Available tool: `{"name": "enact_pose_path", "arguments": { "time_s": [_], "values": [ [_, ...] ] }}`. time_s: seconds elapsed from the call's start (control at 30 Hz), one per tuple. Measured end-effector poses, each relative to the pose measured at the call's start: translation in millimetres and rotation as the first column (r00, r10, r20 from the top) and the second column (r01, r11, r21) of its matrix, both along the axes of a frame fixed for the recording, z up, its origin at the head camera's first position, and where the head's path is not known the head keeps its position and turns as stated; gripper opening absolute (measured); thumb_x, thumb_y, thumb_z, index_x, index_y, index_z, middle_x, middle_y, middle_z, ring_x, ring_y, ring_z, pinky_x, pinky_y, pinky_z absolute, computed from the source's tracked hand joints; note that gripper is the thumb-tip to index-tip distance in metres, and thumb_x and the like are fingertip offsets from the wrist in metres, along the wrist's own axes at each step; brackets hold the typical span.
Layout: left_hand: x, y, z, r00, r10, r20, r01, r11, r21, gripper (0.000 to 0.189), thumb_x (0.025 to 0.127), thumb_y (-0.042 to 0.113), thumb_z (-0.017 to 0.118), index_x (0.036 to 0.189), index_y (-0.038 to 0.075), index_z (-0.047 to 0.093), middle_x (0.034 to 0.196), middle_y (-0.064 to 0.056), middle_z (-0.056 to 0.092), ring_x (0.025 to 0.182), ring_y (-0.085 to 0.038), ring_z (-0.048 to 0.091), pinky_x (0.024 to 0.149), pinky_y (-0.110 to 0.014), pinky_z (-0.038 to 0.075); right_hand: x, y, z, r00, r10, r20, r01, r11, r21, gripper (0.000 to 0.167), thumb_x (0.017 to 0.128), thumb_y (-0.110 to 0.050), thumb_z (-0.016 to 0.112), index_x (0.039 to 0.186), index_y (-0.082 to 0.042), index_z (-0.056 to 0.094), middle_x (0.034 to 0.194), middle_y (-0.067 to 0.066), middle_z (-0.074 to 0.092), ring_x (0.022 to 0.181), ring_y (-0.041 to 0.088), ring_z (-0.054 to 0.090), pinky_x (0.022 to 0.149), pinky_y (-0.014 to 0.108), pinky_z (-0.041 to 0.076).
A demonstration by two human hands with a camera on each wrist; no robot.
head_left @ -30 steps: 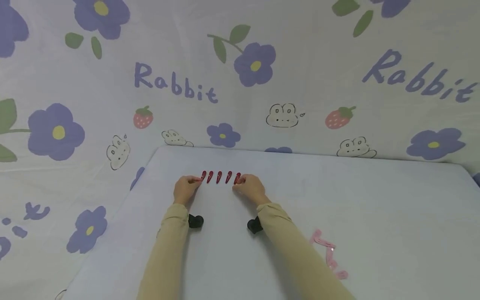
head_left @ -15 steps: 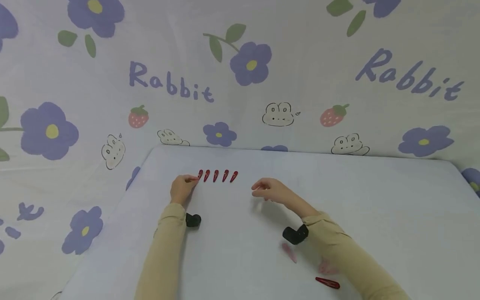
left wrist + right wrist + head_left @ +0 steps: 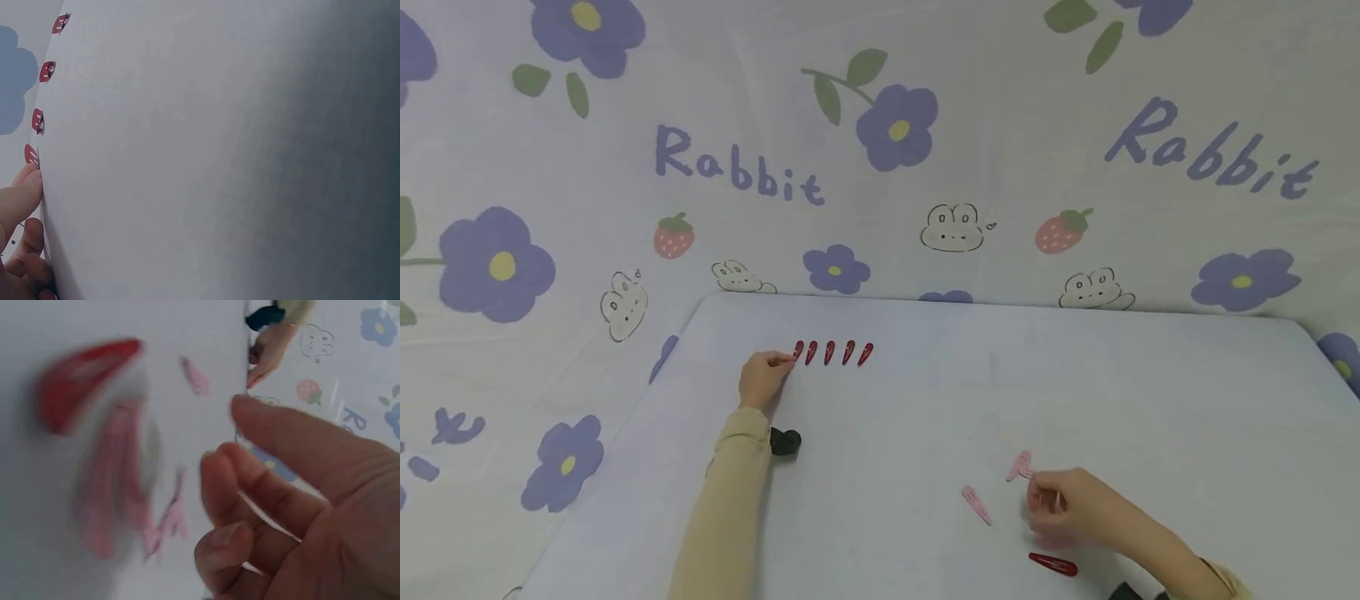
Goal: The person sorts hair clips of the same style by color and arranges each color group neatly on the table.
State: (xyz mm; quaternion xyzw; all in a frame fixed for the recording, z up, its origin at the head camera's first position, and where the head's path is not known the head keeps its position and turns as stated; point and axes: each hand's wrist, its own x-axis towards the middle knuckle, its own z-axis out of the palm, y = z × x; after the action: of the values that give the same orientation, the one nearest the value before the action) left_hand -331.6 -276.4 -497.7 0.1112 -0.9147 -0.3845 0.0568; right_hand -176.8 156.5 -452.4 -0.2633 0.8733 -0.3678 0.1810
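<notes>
Several red snap hair clips [image 3: 829,353] stand in a slanted row near the table's back edge. My left hand [image 3: 763,379] pinches the lower end of the leftmost red hair clip [image 3: 798,349] between thumb and forefinger. Lower right, my right hand [image 3: 1078,504] hovers by the loose clips, thumb apart from its bent fingers, with nothing between them. A lone red clip [image 3: 1052,564] lies just below it. Beside the fingertips are pink hair clips [image 3: 1020,467], and another pink clip [image 3: 977,505] lies further left. The right wrist view shows blurred, overlapping pink clips [image 3: 103,487] next to the hand.
The white table [image 3: 880,517] reaches across the view. Behind it hangs a cloth backdrop [image 3: 760,75] printed with purple flowers, strawberries and rabbits. Dark wrist gear [image 3: 786,442] sits on the left arm.
My right hand has left the rightmost red clip of the row and moved right and toward me, to the pink clips. My left hand stays at the leftmost clip.
</notes>
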Motion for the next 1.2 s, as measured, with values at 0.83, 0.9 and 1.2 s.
{"name": "enact_pose_path", "arguments": {
  "time_s": [0.83, 0.9, 1.2],
  "values": [
    [-1.2, -1.7, -6.1, 1.0, 0.011, -0.003, -0.011, 1.0, -0.005, 0.016, 0.084, 0.014, 0.062, 0.092, 0.003, 0.07, 0.091, -0.012, 0.059, 0.083, -0.024, 0.05, 0.072, -0.037, 0.037, 37.5, 21.0, -33.0, 1.0, -0.007, 0.006, 0.007, 0.993, -0.121, 0.023, 0.07, 0.003, 0.066, 0.08, -0.013, 0.053, 0.067, -0.015, 0.045, 0.061, 0.002, 0.043, 0.054, 0.022, 0.038],
    [-1.3, -2.4, -7.1, 1.0, 0.013, 0.0, -0.013, 1.0, -0.006, 0.015, 0.084, 0.014, 0.063, 0.092, 0.003, 0.07, 0.091, -0.012, 0.058, 0.082, -0.024, 0.05, 0.071, -0.036, 0.037, 38.0, 21.3, -33.1, 1.0, -0.005, -0.007, 0.005, 0.993, -0.12, 0.022, 0.07, 0.004, 0.065, 0.078, -0.014, 0.054, 0.065, -0.015, 0.045, 0.06, 0.001, 0.042, 0.053, 0.021, 0.037],
    [-2.2, -1.7, -4.1, 1.0, 0.006, 0.001, -0.006, 1.0, -0.009, 0.016, 0.084, 0.015, 0.062, 0.093, 0.003, 0.07, 0.091, -0.012, 0.057, 0.083, -0.024, 0.05, 0.073, -0.037, 0.037, 38.5, 23.3, -23.3, 0.992, -0.064, -0.106, 0.047, 0.987, -0.151, 0.026, 0.07, 0.007, 0.06, 0.076, -0.018, 0.057, 0.067, -0.016, 0.048, 0.06, 0.002, 0.044, 0.052, 0.021, 0.037]
  ]
}}
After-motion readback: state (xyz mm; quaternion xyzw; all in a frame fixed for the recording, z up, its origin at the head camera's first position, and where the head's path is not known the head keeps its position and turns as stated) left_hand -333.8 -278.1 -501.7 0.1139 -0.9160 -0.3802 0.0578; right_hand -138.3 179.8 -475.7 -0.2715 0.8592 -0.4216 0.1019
